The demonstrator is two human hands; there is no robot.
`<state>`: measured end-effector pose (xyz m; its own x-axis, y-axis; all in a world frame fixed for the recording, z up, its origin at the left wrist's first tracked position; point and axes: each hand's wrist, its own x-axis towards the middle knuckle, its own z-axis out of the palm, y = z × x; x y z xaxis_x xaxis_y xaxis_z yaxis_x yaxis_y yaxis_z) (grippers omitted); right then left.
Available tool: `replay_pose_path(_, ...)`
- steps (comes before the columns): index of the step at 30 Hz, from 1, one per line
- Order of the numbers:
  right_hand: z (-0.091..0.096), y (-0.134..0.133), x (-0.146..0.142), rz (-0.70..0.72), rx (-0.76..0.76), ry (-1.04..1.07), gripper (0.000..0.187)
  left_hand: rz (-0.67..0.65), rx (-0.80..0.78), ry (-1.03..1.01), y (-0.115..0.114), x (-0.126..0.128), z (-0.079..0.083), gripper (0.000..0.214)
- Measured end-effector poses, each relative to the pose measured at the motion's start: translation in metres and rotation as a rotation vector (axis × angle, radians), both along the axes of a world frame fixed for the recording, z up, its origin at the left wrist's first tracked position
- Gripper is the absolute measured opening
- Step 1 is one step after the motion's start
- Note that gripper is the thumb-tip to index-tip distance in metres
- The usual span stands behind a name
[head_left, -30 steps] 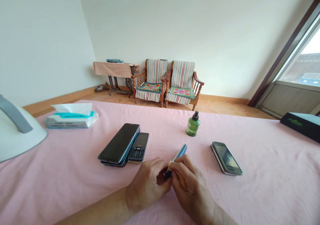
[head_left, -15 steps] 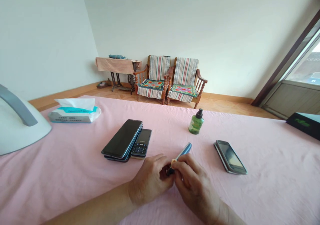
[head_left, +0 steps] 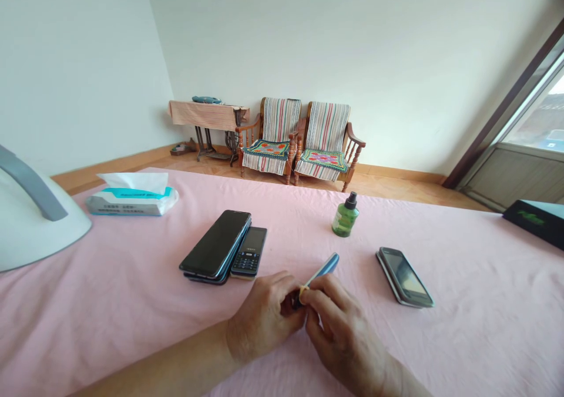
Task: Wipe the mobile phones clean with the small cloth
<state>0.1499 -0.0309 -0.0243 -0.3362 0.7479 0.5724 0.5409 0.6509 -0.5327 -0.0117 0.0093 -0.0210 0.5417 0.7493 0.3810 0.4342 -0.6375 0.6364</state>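
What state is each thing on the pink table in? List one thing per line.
Blue phone: held on edge, tilted, by left hand.
Yellowish piece: pinched by right hand against the phone.
Stacked smartphones: flat, top screen dark.
Keypad phone: flat, face up, beside the stack.
Spray bottle: upright.
Grey phone: flat, screen up, dark.
Tissue pack: open, tissue sticking out.
Dark box: lying flat.

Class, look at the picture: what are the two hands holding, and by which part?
The left hand and right hand grip a slim blue phone-like device by its near end; its far end juts out free.
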Motion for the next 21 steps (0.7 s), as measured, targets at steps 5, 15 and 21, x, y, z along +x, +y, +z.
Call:
replay_pose_path(5,-0.0010,0.0006,-0.0008,-0.015,-0.002,-0.001,0.018,0.012,-0.002,-0.010,0.0004,0.0007,-0.0010,0.013)
replay_pose_path(15,-0.0009,0.0017,0.0003,-0.051,0.007,0.011,0.018,0.013,0.012,0.005,0.0003,0.0017,0.0011,0.011)
replay_pose_path(21,-0.0013,0.0008,-0.0033,-0.068,0.014,0.016,0.019,0.013,0.015,0.014,0.0010,0.0011,-0.0001,0.013)
